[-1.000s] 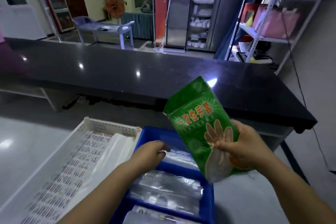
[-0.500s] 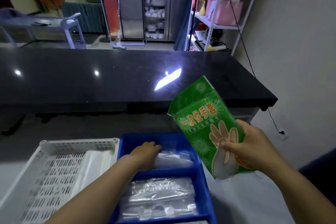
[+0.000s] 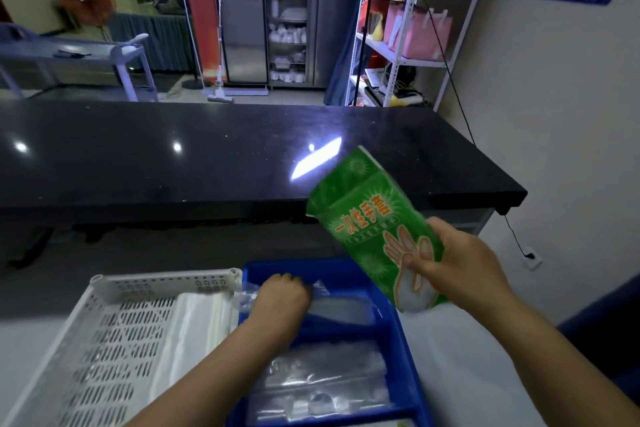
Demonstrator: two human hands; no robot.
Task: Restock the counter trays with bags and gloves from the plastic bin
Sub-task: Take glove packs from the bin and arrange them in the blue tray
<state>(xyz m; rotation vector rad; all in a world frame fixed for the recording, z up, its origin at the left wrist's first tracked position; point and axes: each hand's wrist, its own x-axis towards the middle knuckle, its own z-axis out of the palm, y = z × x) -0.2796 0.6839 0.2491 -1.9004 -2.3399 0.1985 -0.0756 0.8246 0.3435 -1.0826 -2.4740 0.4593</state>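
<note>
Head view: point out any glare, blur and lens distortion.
Head view: bright streak of glare and two small light spots on the black counter; the green glove packet in the right hand looks slightly motion-blurred; wide-angle bending tilts the shelf rack.

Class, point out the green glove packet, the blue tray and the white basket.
green glove packet (image 3: 372,229), head view, printed front.
blue tray (image 3: 412,354), head view, right wall.
white basket (image 3: 166,282), head view, far rim.

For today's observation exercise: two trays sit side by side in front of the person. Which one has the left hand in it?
The blue tray, divided into compartments; the left hand rests in its far compartment. The white perforated tray beside it has no hand inside.
</note>
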